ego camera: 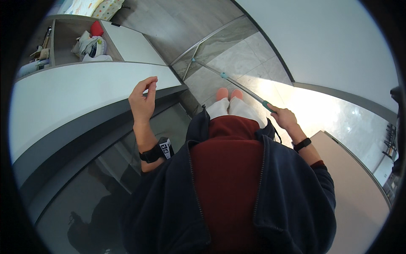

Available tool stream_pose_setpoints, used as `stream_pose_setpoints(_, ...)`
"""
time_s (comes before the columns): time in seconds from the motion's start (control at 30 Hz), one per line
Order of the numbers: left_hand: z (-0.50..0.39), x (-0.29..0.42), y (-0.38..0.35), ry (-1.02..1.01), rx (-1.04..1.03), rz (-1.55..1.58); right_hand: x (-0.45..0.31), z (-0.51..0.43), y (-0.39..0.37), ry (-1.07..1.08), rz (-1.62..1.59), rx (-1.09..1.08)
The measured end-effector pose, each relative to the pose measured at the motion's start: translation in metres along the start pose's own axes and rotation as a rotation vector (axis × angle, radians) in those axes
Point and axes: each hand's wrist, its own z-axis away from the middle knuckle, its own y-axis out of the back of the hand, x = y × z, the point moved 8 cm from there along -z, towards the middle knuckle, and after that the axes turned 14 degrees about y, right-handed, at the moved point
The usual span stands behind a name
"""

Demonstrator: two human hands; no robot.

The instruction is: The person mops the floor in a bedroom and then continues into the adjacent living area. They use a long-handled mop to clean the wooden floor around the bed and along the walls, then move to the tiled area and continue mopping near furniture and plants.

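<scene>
My right hand [284, 118] is closed around the green grip of a long-handled floor-cleaning tool [244, 87]. Its metal pole slopes away over the tiles, with a pale blue collar partway along. The tool's narrow head [192, 60] lies on the floor near a metal threshold strip; its exact type is hard to make out. Raised beside a white cabinet front, my left hand [141, 101] has loosely bent fingers, a gap between thumb and forefinger, and nothing visible in it. A black strap with a small device [163, 149] is on the left forearm.
An open compartment [65, 41] at upper left holds cloth items and a red object. Below the cabinet front is a dark glossy panel [92, 190] with reflections. A white panel [333, 38] rises at upper right; a beige surface [345, 177] stands at lower right.
</scene>
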Motion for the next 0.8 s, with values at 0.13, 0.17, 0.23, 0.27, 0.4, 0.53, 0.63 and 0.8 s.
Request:
stream_pose_setpoints(0.13,-0.005,-0.004,-0.002,0.011,-0.023,0.024,-0.024,-0.010,0.003,0.034,-0.136,0.023)
stream_pose_setpoints(0.17,-0.005,-0.002,-0.002,-0.016,-0.015,0.043,-0.031,-0.014,0.004,0.045,-0.167,0.008)
stream_pose_setpoints(0.23,-0.006,0.002,-0.004,-0.042,-0.021,0.068,-0.042,-0.019,0.010,0.085,-0.221,-0.039)
stream_pose_setpoints(0.27,-0.006,0.005,-0.005,-0.062,-0.019,0.053,-0.048,-0.021,0.016,0.120,-0.260,-0.046)
stream_pose_setpoints(0.4,-0.005,0.016,-0.009,-0.111,-0.013,0.030,-0.051,-0.013,0.054,0.164,-0.216,-0.047)
stream_pose_setpoints(0.53,-0.010,0.018,-0.006,-0.100,0.009,0.041,-0.057,-0.003,0.080,0.164,-0.076,-0.059)
stream_pose_setpoints(0.63,-0.014,0.014,-0.004,-0.070,-0.003,0.064,-0.054,0.000,0.092,0.008,0.007,-0.052)
stream_pose_setpoints(0.8,-0.012,0.009,0.006,-0.078,0.032,0.083,-0.069,0.011,0.142,0.106,0.203,0.145)
